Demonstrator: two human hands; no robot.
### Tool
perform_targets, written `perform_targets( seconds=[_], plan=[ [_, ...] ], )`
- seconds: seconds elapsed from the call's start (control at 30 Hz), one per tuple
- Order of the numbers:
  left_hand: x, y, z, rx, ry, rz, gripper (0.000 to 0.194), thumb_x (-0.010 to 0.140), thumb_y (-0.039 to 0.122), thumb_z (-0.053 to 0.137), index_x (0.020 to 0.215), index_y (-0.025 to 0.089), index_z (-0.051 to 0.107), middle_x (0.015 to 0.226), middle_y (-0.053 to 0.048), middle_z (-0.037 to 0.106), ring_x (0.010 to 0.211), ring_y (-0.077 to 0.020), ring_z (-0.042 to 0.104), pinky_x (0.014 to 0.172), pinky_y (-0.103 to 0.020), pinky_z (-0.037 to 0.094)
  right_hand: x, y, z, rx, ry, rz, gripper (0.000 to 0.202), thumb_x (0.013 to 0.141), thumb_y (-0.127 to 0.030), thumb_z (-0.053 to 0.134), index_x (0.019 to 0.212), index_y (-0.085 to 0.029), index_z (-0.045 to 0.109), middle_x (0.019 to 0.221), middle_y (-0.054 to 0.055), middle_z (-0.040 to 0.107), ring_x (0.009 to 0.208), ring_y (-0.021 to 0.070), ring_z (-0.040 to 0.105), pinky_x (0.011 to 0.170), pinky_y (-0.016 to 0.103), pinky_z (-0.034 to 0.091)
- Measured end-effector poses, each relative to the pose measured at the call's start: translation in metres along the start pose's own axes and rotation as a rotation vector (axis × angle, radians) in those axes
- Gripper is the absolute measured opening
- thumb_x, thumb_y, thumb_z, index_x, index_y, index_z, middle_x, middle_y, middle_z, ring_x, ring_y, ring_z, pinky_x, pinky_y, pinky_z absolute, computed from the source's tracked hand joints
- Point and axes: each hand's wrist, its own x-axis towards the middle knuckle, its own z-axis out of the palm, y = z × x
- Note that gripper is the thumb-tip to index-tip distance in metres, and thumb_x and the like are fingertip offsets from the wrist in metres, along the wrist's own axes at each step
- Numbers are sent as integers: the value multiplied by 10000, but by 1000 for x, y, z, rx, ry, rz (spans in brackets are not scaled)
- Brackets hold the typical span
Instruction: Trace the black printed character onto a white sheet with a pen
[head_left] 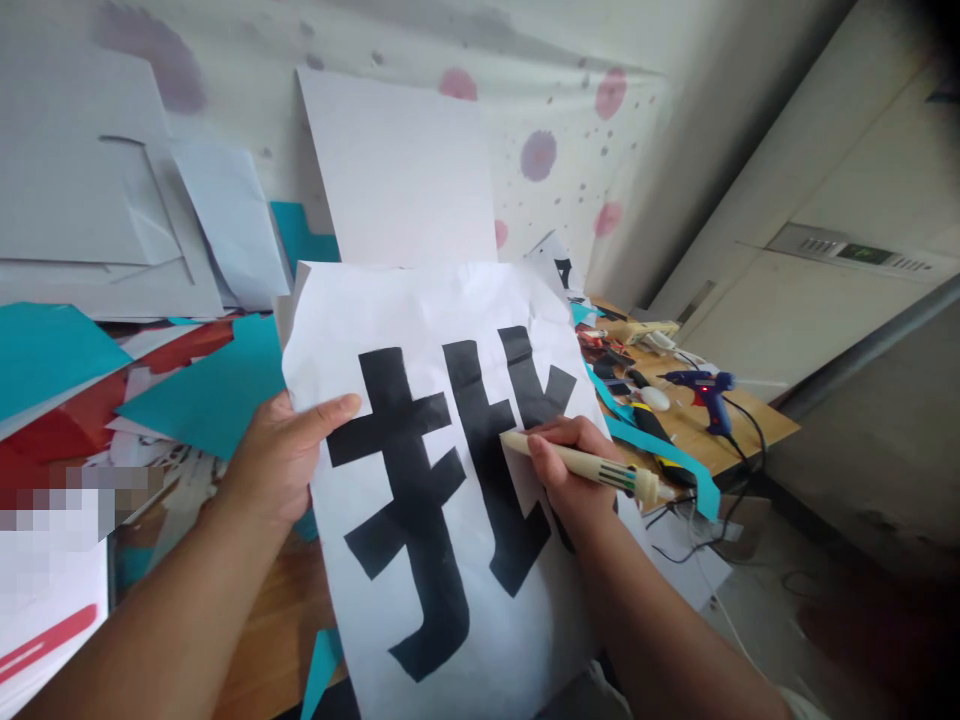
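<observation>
A white paper sheet [420,310] with a big, bold black character [431,540] printed on it is tilted up before me. My left hand [281,450] grips its left edge, thumb flat on the front and fingers behind. A thick cream multicolour pen [592,466] lies in the closed fingers of my right hand [574,480]. Its tip meets the paper, or is very near it, at the edge of a black stroke in the character's right half. That hand covers part of the right-hand strokes.
A blue glue gun [705,392] with a lit red light rests on the wooden table [757,425] at right, its cable hanging down. Turquoise sheets [202,390] and red scraps lie at left. White boards [405,170] lean against the spotted curtain [570,120]. A turquoise strip [667,445] hangs over the table edge.
</observation>
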Motion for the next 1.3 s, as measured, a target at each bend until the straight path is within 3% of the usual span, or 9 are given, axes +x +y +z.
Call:
perform_targets(
  seconds=[0.27, 0.4, 0.6, 0.77, 0.97, 1.13, 1.3],
  plan=[
    [1, -1, -3, -5, 23, -16, 502, 526, 175, 901, 1006, 185, 755, 860, -31, 797, 653, -223, 747, 652, -350, 651, 1, -1, 2, -83, 1, -77, 139, 758, -225, 723, 666, -238, 620, 640, -21, 712, 532, 164, 678, 481, 265, 508],
    [3, -4, -5, 7, 48, -19, 517, 534, 165, 894, 1028, 217, 750, 852, -2, 796, 618, -203, 738, 613, -329, 649, 1, -3, 3, -90, 73, -45, 159, 763, -218, 709, 638, -237, 612, 617, -27, 700, 504, 150, 661, 468, 256, 502],
    [3, -4, -5, 30, 69, 18, 497, 537, 156, 891, 1012, 197, 755, 820, 1, 793, 594, -177, 725, 645, -291, 645, 2, -4, 2, -62, 9, -68, 136, 749, -204, 715, 657, -236, 621, 651, -22, 731, 552, 171, 705, 497, 262, 538],
    [3, -5, -6, 45, 96, 23, 530, 544, 158, 893, 1051, 199, 744, 834, -3, 795, 620, -181, 731, 638, -287, 645, 2, -5, 3, -112, 108, -15, 169, 762, -206, 705, 628, -235, 605, 612, -27, 710, 493, 145, 656, 465, 252, 513],
    [3, -4, -7, 40, 98, 0, 526, 519, 159, 900, 1021, 204, 748, 827, 8, 793, 600, -184, 728, 658, -322, 653, 2, -5, 4, -103, 73, -75, 154, 746, -204, 713, 633, -229, 612, 616, -28, 715, 527, 156, 682, 487, 253, 517],
    [3, -3, -6, 55, 96, -14, 495, 512, 178, 902, 983, 189, 751, 806, -2, 791, 580, -202, 728, 524, -275, 629, 1, -2, 6, -129, 168, 34, 193, 746, -206, 691, 595, -222, 571, 571, -38, 659, 471, 125, 592, 454, 245, 460],
    [4, -2, -5, 50, 98, -34, 499, 498, 178, 904, 972, 193, 749, 800, -2, 789, 656, -238, 751, 617, -337, 653, 1, 0, 6, -144, 193, 64, 226, 733, -206, 686, 564, -214, 536, 541, -46, 602, 466, 118, 553, 453, 250, 434]
  ],
)
